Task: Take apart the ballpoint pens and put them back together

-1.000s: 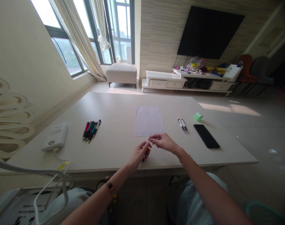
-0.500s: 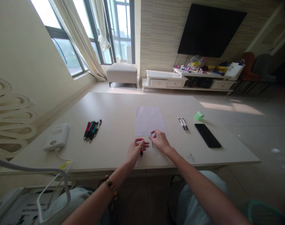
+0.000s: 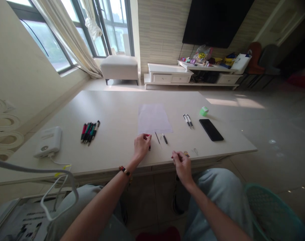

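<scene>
Left hand (image 3: 142,146) curled closed on a red-and-black pen barrel (image 3: 149,147), at the pale table (image 3: 117,113). Right hand (image 3: 182,168) pinched, grip unclear, near small pen parts (image 3: 186,154). Thin refill (image 3: 157,137) and black pen section (image 3: 165,138) lie apart, just below a paper sheet (image 3: 152,118).

The one camera sits on the person's head and it looks forward and down. It is close above the left hand (image 3: 142,146) and the right hand (image 3: 182,168). It looks across the long tabletop (image 3: 117,110) to the far wall (image 3: 157,33) with the television (image 3: 215,20), so the view is wide.
</scene>
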A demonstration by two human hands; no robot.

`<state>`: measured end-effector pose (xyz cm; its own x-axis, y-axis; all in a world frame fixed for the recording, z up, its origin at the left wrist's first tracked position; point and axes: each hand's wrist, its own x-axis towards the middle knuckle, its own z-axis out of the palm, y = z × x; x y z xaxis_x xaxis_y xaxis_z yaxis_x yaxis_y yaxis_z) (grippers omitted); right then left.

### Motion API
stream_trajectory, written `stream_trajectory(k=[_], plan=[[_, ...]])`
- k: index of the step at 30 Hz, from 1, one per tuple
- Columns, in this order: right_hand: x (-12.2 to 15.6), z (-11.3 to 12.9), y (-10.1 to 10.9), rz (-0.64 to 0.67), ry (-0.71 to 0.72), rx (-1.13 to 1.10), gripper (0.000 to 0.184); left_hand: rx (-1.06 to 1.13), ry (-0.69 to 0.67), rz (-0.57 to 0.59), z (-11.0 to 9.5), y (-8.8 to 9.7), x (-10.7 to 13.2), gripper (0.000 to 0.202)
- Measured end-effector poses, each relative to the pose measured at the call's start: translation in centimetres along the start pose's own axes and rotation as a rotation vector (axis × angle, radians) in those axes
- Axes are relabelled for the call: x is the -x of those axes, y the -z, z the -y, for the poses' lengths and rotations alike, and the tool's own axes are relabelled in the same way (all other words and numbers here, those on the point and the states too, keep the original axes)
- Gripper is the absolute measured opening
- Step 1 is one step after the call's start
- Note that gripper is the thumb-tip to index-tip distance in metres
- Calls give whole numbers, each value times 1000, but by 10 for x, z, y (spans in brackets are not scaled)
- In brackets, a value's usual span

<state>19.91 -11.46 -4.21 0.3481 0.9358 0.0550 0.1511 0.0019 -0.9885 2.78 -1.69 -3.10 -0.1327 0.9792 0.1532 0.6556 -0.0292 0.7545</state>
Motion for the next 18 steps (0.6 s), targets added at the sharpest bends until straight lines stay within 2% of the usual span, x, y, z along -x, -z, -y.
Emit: stream_trajectory(k=[2,5,9,11,14,18], plan=[[13,-13,8,-31,-82,-85,36,-15,-24,7,-1,1,-2,32],[19,-28,18,-109,-247,-251,33,18,-45,-5,-4,11,3,34],[38,-50,26,-153,-428,-387,31,162,-53,-47,-6,43,27,33],[55,-66,21,-148,-542,-390,27,236,-46,-65,-7,64,46,34],[81,-94,2,-75,-755,-322,21,295,-12,-124,-10,94,81,33],[104,-128,-27,-4,-890,-255,16,297,65,-285,0,134,145,27]])
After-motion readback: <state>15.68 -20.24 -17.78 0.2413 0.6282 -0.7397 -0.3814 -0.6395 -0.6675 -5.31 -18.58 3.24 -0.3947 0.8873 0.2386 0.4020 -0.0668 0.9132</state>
